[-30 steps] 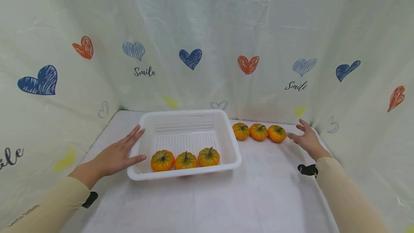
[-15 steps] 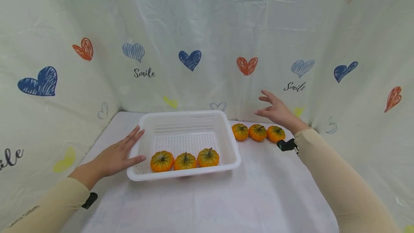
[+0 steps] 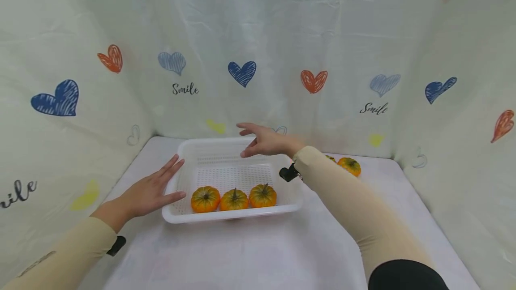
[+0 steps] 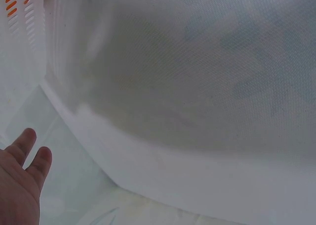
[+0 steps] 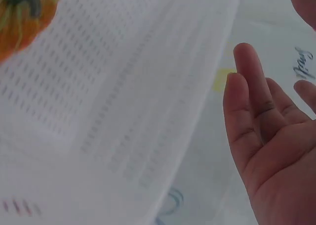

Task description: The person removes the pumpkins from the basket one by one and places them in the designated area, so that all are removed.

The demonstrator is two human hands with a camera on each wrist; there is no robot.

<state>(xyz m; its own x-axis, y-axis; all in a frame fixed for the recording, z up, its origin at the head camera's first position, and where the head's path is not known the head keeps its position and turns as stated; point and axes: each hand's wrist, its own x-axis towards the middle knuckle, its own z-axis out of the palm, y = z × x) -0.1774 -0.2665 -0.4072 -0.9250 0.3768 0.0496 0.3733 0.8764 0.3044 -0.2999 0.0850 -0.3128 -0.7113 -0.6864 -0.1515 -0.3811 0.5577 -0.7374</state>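
Observation:
A white plastic basket [image 3: 231, 217] with slotted walls stands on the table, holding three small orange-and-green pumpkins [image 3: 234, 200] in a row along its front side. My left hand [image 3: 145, 191] lies at the basket's left rim, fingers spread and straight. In the left wrist view only part of that hand [image 4: 19, 180] shows, below the basket wall [image 4: 22, 57]. Over the back part of the basket hovers my right hand [image 3: 266, 141], fingers loosely extended and nothing between them. The right wrist view has this hand [image 5: 276, 136] beyond the rim, with one pumpkin [image 5: 27, 17] at the upper left.
Right of the basket, near the table's back edge, sits another pumpkin [image 3: 350, 166]; my right sleeve [image 3: 346, 200] covers most of what is beside it. A pale curtain [image 3: 282, 35] printed with hearts encloses the table [image 3: 250, 254] at the back and sides.
My right hand has travelled left, from beside the pumpkins on the right, up past them and over the basket. The left hand and the basket's pumpkins have stayed put.

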